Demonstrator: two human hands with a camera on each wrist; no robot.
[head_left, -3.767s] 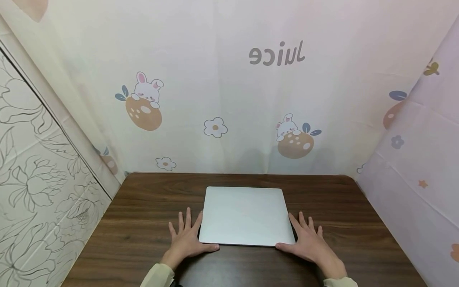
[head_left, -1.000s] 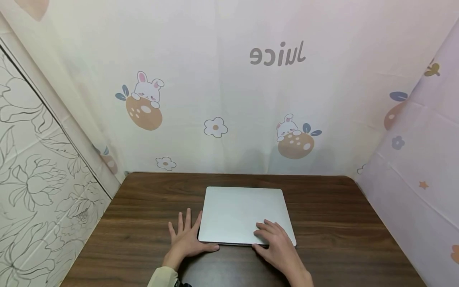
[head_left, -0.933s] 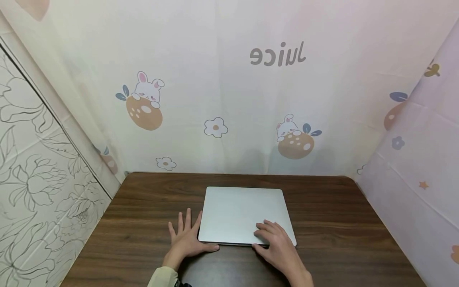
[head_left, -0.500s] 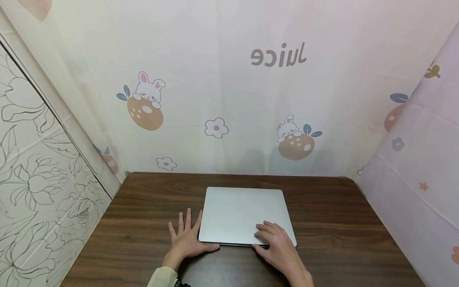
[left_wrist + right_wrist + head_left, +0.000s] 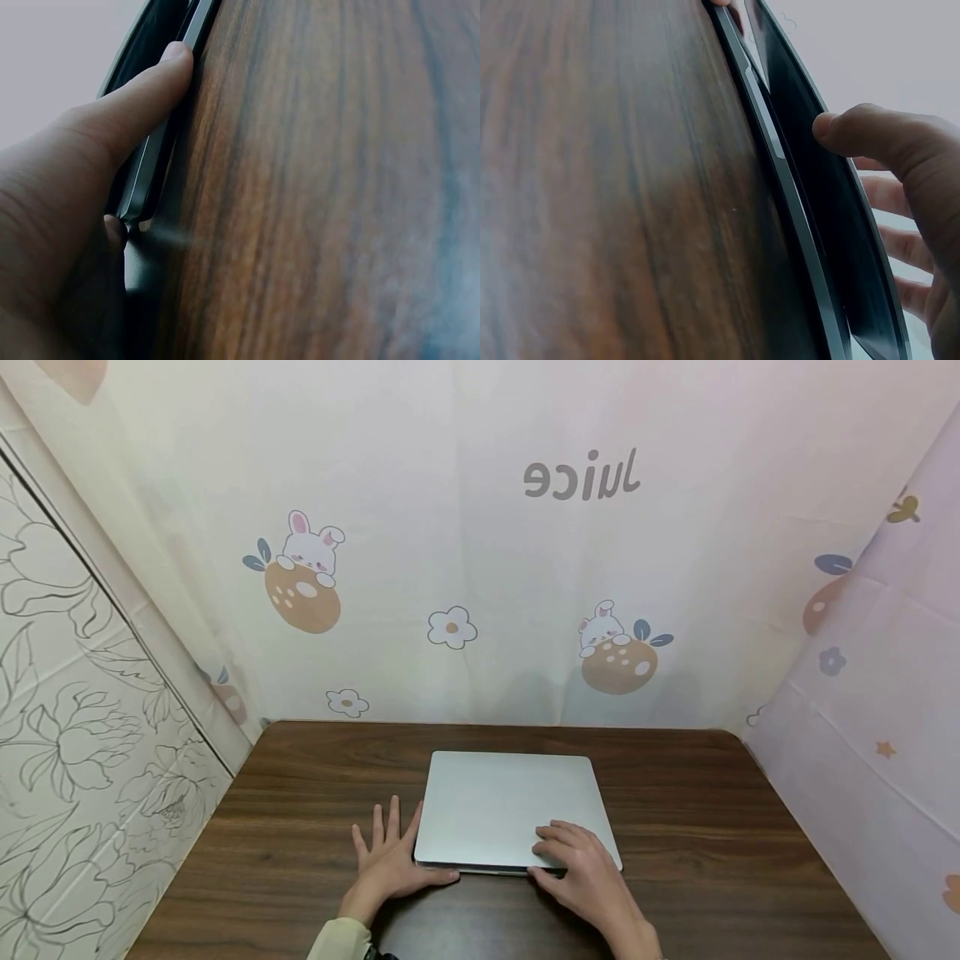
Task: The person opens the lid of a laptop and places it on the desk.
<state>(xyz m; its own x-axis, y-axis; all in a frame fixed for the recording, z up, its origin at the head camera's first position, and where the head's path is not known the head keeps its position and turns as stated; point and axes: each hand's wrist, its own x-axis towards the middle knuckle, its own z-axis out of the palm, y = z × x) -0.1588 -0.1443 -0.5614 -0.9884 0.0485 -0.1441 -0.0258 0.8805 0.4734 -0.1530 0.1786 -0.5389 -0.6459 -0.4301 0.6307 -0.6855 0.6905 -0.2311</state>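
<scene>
A silver laptop (image 5: pixel 502 802) lies on the table, its lid raised slightly at the front. The right wrist view shows the dark screen (image 5: pixel 840 225) tilted up from the base, leaving a narrow gap. My right hand (image 5: pixel 588 877) pinches the lid's front edge right of the middle, thumb on the screen side and fingers on the outer face. My left hand (image 5: pixel 390 864) is spread at the laptop's front left corner, fingers straight along the left side. In the left wrist view its thumb (image 5: pixel 142 94) rests along the front edge of the base.
The dark wooden table (image 5: pixel 712 827) extends to both sides of the laptop. A curtain (image 5: pixel 495 543) with rabbits and flowers hangs behind it, and a floral-line panel (image 5: pixel 82 760) stands on the left. A light sleeve (image 5: pixel 341 937) covers the left forearm.
My right hand has left the laptop's right side for the front edge of the lid. Over the last half second the lid's front edge has risen slightly. The left hand stays in place.
</scene>
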